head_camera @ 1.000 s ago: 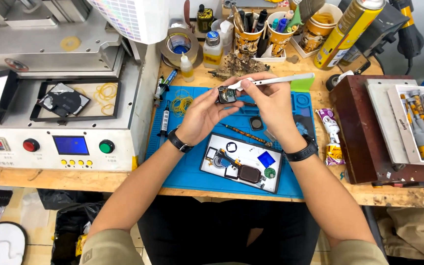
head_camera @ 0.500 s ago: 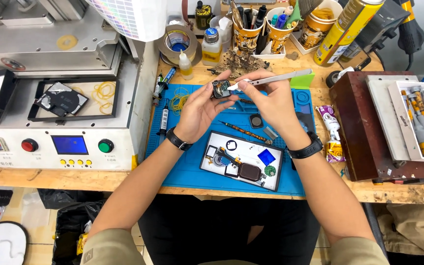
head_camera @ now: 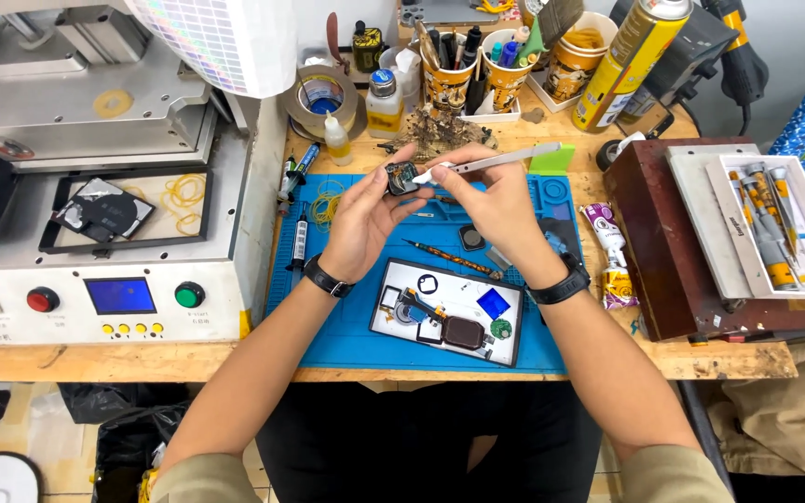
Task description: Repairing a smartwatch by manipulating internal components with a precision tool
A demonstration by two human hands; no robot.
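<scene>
We see both hands raised over the blue work mat (head_camera: 347,326) on the wooden counter (head_camera: 738,359). Left hand (head_camera: 363,222) pinches a small dark square part (head_camera: 402,177) between thumb and fingertips, fingers closed on it, held above the mat's far edge. Right hand (head_camera: 496,207) grips white tweezers (head_camera: 491,163), fingers clamped round them; the tweezer tip touches the small dark square part, the back end points right toward a green tab (head_camera: 552,156). Both wrists carry black bands.

Below the hands on the mat we note a white parts tray (head_camera: 393,328) with a black rim; in it lie a ring, a blue square, a brown rounded-square piece and small green and dark bits. A thin brown-handled tool (head_camera: 449,259) lies on the mat between the hands and the tray. Yellow rubber bands (head_camera: 328,200) sit on the mat just left of the left hand, with syringe-like tubes beside them.

At the left stands a grey machine (head_camera: 95,186) with red and green buttons and a small blue screen. Behind the mat: a tape roll (head_camera: 320,98), small bottles, paper cups (head_camera: 505,74) full of tools, a yellow spray can (head_camera: 628,61). At the right a dark red box (head_camera: 691,233) carries a white tray of tools (head_camera: 775,224). A small tube lies between mat and box.
</scene>
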